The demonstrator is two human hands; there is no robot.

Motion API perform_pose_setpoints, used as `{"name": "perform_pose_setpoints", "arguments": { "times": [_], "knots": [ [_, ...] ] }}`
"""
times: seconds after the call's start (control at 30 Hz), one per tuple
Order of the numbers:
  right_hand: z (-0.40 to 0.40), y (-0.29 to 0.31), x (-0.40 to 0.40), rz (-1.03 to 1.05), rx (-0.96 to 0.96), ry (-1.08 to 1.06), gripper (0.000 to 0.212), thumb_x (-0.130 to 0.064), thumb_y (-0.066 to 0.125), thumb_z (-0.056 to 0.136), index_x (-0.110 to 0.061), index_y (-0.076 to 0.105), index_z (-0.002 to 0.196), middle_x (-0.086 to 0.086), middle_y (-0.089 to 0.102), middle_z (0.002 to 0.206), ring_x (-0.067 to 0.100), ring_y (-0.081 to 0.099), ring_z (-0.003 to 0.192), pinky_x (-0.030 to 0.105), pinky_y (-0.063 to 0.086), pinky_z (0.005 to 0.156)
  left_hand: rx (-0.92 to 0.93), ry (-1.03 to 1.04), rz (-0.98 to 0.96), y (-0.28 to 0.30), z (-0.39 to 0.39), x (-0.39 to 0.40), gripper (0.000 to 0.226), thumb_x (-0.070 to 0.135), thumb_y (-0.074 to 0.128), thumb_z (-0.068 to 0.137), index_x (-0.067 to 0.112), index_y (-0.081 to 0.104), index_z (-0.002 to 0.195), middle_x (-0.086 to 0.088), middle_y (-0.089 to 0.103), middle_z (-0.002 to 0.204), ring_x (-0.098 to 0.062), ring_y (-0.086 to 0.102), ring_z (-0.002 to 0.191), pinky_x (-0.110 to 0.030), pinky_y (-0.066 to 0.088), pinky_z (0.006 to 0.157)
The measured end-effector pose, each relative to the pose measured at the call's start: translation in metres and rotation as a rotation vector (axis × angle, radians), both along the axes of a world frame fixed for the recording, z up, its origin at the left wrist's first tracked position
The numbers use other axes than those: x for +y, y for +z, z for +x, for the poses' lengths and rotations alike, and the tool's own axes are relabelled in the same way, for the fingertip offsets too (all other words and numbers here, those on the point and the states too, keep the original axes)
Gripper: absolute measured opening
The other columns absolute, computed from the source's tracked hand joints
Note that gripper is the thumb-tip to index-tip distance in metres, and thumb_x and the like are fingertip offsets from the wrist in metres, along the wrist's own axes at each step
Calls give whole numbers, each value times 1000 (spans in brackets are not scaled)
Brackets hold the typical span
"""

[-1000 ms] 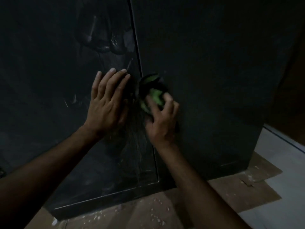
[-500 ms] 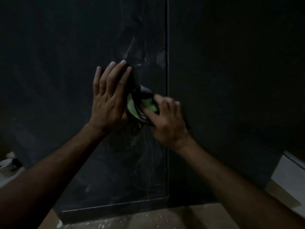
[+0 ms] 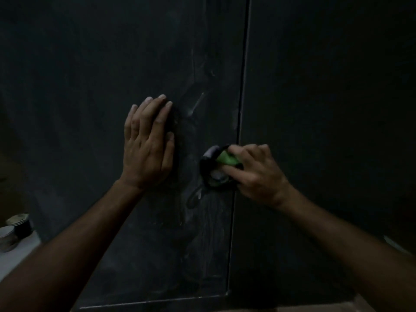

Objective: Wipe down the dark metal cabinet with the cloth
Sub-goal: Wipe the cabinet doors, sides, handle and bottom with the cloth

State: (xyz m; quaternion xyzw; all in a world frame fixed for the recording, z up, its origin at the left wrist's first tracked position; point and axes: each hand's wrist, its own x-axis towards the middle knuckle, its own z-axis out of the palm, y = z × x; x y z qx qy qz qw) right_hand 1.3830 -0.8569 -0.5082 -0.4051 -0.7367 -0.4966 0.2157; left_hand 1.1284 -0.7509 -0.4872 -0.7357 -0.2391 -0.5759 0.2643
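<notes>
The dark metal cabinet (image 3: 315,109) fills the view, with a vertical seam running down just right of centre. My left hand (image 3: 147,145) lies flat on the left door panel, fingers straight and pointing up. My right hand (image 3: 254,172) grips a bunched green, black and pale cloth (image 3: 217,164) and presses it against the cabinet at the seam. Wet streaks and smears show on the panel above and below the cloth.
A stack of small tins (image 3: 16,228) sits on a pale surface at the lower left. A strip of floor (image 3: 315,308) shows under the cabinet's bottom edge at the lower right. The scene is dim.
My right hand has slid the cloth to the right and slightly down, away from my left hand, which stays flat on the door. The view has shifted left and closer.
</notes>
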Motion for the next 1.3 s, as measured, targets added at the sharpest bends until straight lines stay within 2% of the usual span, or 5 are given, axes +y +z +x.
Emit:
{"name": "perform_pose_setpoints", "arguments": {
  "times": [0.17,0.4,0.6,0.8,1.3],
  "knots": [
    [-24,120,32,349,558,-119,43,-17,64,81,-22,68,123,22,58,127,42,54,102,46,45,79,-32,44,18,31,-5,8,58,22,54,104,1,40,157,-20,37,164,-36,28,155,-54,16,130],
    [-15,62,15,-15,-5,36,35,-15,74,77,-20,77,112,22,66,124,39,63,97,43,43,77,-27,86,36,84,-8,17,60,27,52,106,3,36,159,-18,32,167,-35,25,157,-47,12,131],
    [-31,152,41,304,597,-63,52,-23,63,75,-27,65,127,17,55,130,34,44,106,44,37,79,17,192,118,96,0,21,61,35,49,108,4,36,160,-18,31,168,-34,23,158,-52,12,131],
    [-15,112,19,-14,111,79,45,-28,75,69,-24,75,114,17,64,125,41,61,99,44,40,79,23,264,115,99,6,25,66,42,46,108,5,32,162,-15,29,169,-32,21,160,-52,13,131],
    [-22,187,31,169,456,-41,51,-32,65,73,-23,67,123,21,57,126,45,53,106,46,37,83,41,246,107,98,4,24,76,52,47,104,3,33,161,-17,29,169,-33,20,160,-53,11,131]
  ]
}}
